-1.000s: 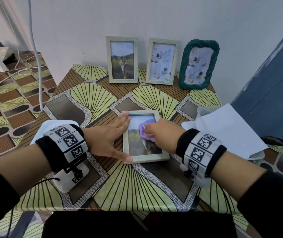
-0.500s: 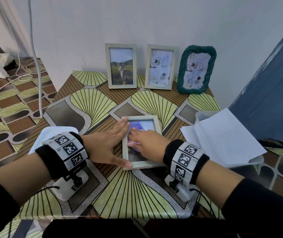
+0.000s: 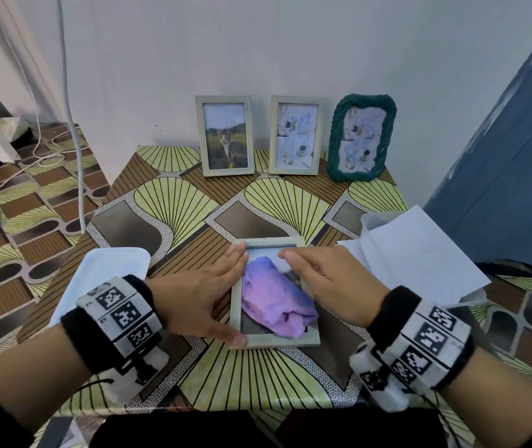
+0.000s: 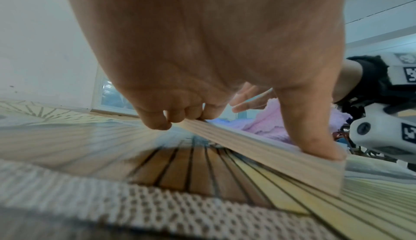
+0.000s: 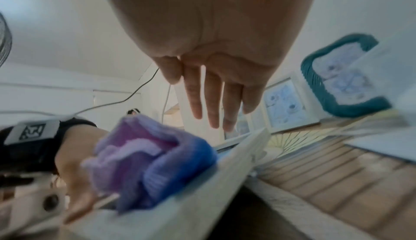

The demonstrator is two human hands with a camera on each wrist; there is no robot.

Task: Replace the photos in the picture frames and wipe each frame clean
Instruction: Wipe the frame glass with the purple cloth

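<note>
A pale wooden picture frame [image 3: 276,341] lies flat on the patterned table [image 3: 167,205] in front of me. A crumpled purple cloth [image 3: 276,299] lies loose on its glass. My left hand [image 3: 206,292] rests flat along the frame's left rail [image 4: 270,155], with the thumb [image 4: 310,137] on the near corner. My right hand [image 3: 319,276] hovers over the frame's far right part with its fingers [image 5: 211,105] straight, holding nothing. The cloth [image 5: 146,162] sits apart from that hand, below it. The photo under the cloth is mostly hidden.
Three frames stand against the back wall: a pale one with a cat photo [image 3: 227,135], a second pale one [image 3: 297,135] and a green one [image 3: 363,139]. White paper sheets [image 3: 419,257] cover a container at the right. A white tray [image 3: 109,270] lies at the left.
My right hand, which was pressing the cloth on the glass, has let it go and moved up and to the right. The cloth now lies loose. My left hand has stayed put.
</note>
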